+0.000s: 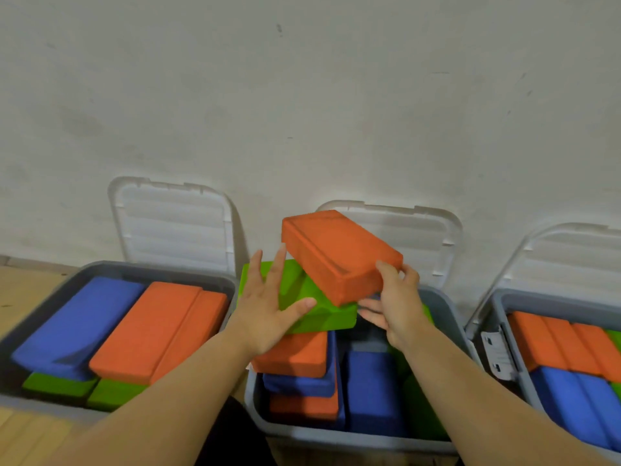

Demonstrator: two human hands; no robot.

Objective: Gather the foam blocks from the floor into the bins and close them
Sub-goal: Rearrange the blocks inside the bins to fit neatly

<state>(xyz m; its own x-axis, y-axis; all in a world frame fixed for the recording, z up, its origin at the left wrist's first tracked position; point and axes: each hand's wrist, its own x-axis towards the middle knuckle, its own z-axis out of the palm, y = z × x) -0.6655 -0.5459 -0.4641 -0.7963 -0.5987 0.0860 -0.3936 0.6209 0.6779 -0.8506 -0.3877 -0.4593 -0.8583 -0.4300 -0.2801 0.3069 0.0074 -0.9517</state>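
Head view: three grey bins in a row against a pale wall (302,95), lids up and leaning back on it. Left bin (111,269) packed with blue, orange and green foam blocks; right bin (524,297) likewise, orange blocks behind, blue in front, only partly in frame. Middle bin (336,435) holding stacked orange and blue blocks, heaped above the rim on its left side.

Left hand (268,314) spread flat, fingers splayed, pressed down on a green block (322,314) lying atop the middle bin's stack. Right hand (396,311) clasped around the near corner of an orange block (339,253), thumb on top, fingers beneath. Orange block held tilted above the middle bin, its lower edge touching the green block. Wooden floor (23,290) showing at far left.
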